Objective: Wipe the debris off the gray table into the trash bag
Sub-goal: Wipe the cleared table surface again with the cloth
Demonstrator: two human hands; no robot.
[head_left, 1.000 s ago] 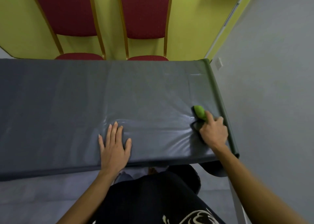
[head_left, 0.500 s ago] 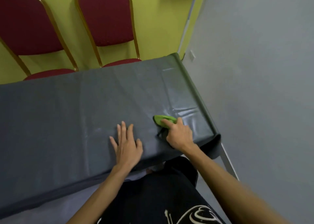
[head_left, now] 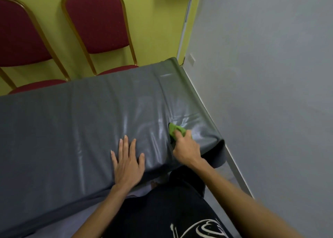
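- My right hand (head_left: pixel 187 149) grips the small soft green cloth (head_left: pixel 175 130), wadded; it looks light and limp, so I'd hold it from the top.
- Left of the cloth, my left hand (head_left: pixel 128 163) lies spread flat, pinning the slick gray vinyl surface (head_left: pixel 72 120).

The table (head_left: pixel 72 126) has a plain slate-grey cover with pale glossy streaks and an olive tinge along its right edge, and the cloth (head_left: pixel 174 129) on it is bright lime green. The left chair (head_left: pixel 18 39) and the right chair (head_left: pixel 97 21) have dark maroon upholstery in gold-coloured frames against a yellow-green wall (head_left: pixel 153 21), while the side wall (head_left: pixel 261 75) is flat pale blue-grey with a white socket plate (head_left: pixel 191 58). The person's garment (head_left: pixel 162 210) is black with a white line-drawn print (head_left: pixel 203 228).
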